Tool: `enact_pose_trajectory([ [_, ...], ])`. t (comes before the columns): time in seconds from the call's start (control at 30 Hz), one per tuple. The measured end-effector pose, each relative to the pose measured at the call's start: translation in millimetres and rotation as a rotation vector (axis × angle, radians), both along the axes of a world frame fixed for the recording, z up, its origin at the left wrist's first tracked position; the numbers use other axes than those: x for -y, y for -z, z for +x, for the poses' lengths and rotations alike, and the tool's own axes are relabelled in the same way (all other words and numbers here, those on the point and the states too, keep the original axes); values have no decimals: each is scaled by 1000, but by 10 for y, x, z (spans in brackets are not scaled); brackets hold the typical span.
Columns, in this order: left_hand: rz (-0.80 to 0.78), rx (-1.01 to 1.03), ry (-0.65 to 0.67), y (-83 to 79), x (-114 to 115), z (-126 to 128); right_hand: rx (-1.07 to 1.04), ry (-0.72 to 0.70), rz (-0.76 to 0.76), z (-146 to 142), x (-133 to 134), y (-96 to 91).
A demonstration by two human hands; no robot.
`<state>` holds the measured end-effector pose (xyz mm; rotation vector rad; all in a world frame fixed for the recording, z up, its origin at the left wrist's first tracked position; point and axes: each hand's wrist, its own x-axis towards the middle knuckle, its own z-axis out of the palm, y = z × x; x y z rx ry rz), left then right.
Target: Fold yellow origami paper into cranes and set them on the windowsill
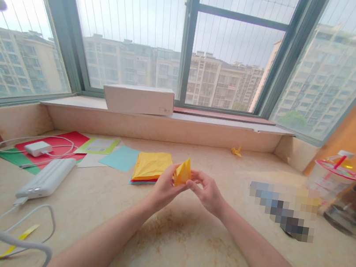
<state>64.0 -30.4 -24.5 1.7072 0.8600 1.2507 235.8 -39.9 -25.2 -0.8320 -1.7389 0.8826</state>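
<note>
My left hand (163, 187) and my right hand (208, 193) meet above the middle of the stone desk (163, 234). Both pinch a small folded piece of yellow paper (183, 172) between their fingertips, held a little above the surface. Just behind the left hand lies a stack of coloured paper sheets (152, 166) with a yellow sheet on top. A tiny finished yellow paper figure (236, 150) sits far back near the wall.
A white power bank (47, 178) with cables lies at left, near a white charger (38, 148) on red and green sheets. A white box (138, 99) rests on the window sill. A plastic cup with a straw (330, 179) and a dark jar (354, 206) stand at right.
</note>
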Motion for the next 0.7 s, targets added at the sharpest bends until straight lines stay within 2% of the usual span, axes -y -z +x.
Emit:
enact_pose_trajectory([
  [0.17, 92, -151, -40, -31, 24, -9, -143, 2, -65, -17, -39, 20],
  [0.3, -13, -31, 95, -61, 37, 3, -240, 46, -131, 18, -98, 30],
  [0.4, -114, 70, 122, -43, 9, 14, -229, 76, -148, 37, -99, 37],
  [0.6, -161, 186, 35, -23, -48, 6, -135, 95, -12, 67, -34, 25],
  [0.7, -162, 236, 37, -45, -53, -1, -49, 135, 61, 90, -8, 7],
])
